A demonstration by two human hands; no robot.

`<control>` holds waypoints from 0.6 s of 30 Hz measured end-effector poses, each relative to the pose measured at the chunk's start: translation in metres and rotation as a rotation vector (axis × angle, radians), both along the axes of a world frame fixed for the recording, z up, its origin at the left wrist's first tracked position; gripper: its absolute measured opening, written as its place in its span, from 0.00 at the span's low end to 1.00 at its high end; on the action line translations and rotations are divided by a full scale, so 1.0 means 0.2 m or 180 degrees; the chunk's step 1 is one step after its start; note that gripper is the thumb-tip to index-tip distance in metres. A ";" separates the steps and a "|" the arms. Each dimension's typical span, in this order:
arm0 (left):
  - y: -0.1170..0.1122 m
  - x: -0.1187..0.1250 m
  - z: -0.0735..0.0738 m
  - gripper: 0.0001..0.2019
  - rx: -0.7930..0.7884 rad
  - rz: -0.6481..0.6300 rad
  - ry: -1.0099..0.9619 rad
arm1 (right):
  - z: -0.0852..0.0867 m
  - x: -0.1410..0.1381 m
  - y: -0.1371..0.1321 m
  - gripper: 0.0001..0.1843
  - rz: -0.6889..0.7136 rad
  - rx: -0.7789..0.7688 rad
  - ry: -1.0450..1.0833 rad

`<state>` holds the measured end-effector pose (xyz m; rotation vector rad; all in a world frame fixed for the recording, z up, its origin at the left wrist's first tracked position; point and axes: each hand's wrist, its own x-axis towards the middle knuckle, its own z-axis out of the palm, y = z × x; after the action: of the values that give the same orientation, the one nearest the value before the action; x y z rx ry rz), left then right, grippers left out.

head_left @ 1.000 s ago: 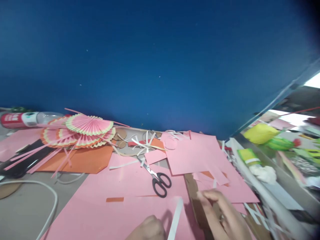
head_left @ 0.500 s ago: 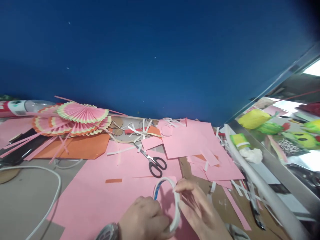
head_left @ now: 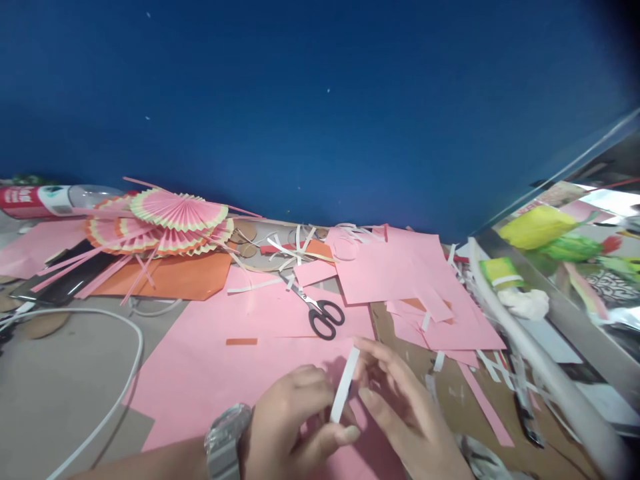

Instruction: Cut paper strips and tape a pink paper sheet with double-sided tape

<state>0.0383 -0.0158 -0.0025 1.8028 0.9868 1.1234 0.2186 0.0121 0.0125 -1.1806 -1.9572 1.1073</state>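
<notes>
A roll of white tape [head_left: 345, 385] is held between my two hands above a large pink paper sheet [head_left: 200, 373], its narrow edge turned toward me. My left hand [head_left: 293, 417], with a metal watch at the wrist, grips the lower end between thumb and curled fingers. On the other side, my right hand [head_left: 400, 407] has its fingertips at the upper end and its thumb bent close to the roll. Just beyond lie scissors with black handles [head_left: 326, 320], flat on the pink paper. A small orange strip [head_left: 241, 341] rests left of them.
Pleated paper fans [head_left: 177, 219] are stacked at the back left, near a bottle [head_left: 50, 200]. A white cable [head_left: 140, 347] curves at left. Pink sheets [head_left: 390, 267] and strips lie at right, beside a box cutter [head_left: 525, 417] and a white tube [head_left: 540, 360]. A blue panel [head_left: 300, 133] rises behind.
The tape roll has turned from showing its open ring to showing its edge. My left hand has rolled over so its thumb shows. The whole view has shifted slightly.
</notes>
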 end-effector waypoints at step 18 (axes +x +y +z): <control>-0.02 0.00 -0.09 0.15 -0.1401 0.0156 -0.1445 | 0.05 0.01 0.03 0.13 -0.0693 0.1174 -0.0941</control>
<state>0.0387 -0.0208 -0.0204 1.1166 0.9153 1.1675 0.2203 0.0188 0.0225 -1.3640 -2.0727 0.4541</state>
